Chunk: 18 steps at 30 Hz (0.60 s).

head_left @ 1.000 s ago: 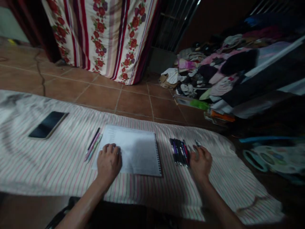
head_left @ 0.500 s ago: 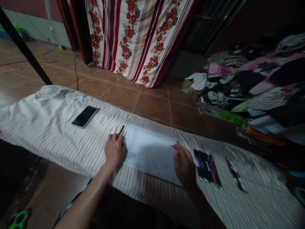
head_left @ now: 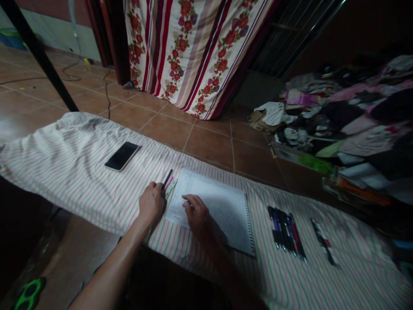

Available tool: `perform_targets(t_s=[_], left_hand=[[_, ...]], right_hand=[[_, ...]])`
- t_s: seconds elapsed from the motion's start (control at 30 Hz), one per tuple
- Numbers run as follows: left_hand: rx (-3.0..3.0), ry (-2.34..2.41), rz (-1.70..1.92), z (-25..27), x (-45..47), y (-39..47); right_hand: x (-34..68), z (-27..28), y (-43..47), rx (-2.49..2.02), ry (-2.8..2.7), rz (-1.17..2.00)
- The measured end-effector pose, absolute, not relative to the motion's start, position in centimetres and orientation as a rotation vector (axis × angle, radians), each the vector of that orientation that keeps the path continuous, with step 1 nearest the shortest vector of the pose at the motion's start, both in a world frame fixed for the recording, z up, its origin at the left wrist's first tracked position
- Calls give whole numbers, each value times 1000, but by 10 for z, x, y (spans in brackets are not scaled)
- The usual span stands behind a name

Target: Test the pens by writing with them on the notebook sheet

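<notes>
A spiral notebook [head_left: 222, 196] lies open on the striped cloth, with faint writing on its page and the coils along its right edge. Just left of it, my left hand [head_left: 151, 202] rests with curled fingers around a small bunch of pens [head_left: 168, 181]; a black, a pink and a pale one stick out past the fingertips. Over the left part of the page is my right hand [head_left: 196, 213], its index finger stretched out and its thumb a little apart. I see nothing in it.
A phone [head_left: 123, 156] lies on the striped cloth [head_left: 80, 146] at left. Several pens [head_left: 287, 232] sit in a row right of the notebook, with another dark pen-like item [head_left: 323, 241] beyond. A floral curtain [head_left: 193, 51] hangs behind; clothes [head_left: 364, 107] are piled at right.
My right hand has moved left across the page, from the notebook's right edge to its left part. My left hand has shifted slightly left, and more of the pens shows.
</notes>
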<state>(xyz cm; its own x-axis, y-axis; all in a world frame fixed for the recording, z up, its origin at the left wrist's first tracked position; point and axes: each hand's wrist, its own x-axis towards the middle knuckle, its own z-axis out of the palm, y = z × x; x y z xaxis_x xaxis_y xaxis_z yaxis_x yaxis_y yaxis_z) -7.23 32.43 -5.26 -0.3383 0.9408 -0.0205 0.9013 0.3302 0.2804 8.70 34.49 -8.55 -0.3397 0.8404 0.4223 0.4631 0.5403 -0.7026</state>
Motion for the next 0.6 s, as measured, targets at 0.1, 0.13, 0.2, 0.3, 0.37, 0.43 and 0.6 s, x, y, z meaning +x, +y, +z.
perform_targets(t_s=[0.1, 0.13, 0.2, 0.3, 0.37, 0.43, 0.6], left_hand=[[1688, 2402, 336, -54, -77, 324], [1683, 2397, 338, -55, -79, 324], [1664, 2385, 330, -55, -81, 323], [1638, 2374, 317, -55, -85, 323], [1632, 2370, 308, -54, -88, 323], [1630, 2366, 301, -54, -91, 322], [1663, 2309, 339, -56, -96, 321]], right_hand=[[75, -90, 348, -1060, -1996, 613], [72, -93, 348, -1062, -2010, 610], [69, -97, 346, -1066, -2036, 600], [67, -101, 341, -1075, -2041, 580], [67, -102, 339, -1075, -2044, 569], [67, -102, 338, -1071, -2058, 569], [66, -104, 339, -1075, -2072, 561]])
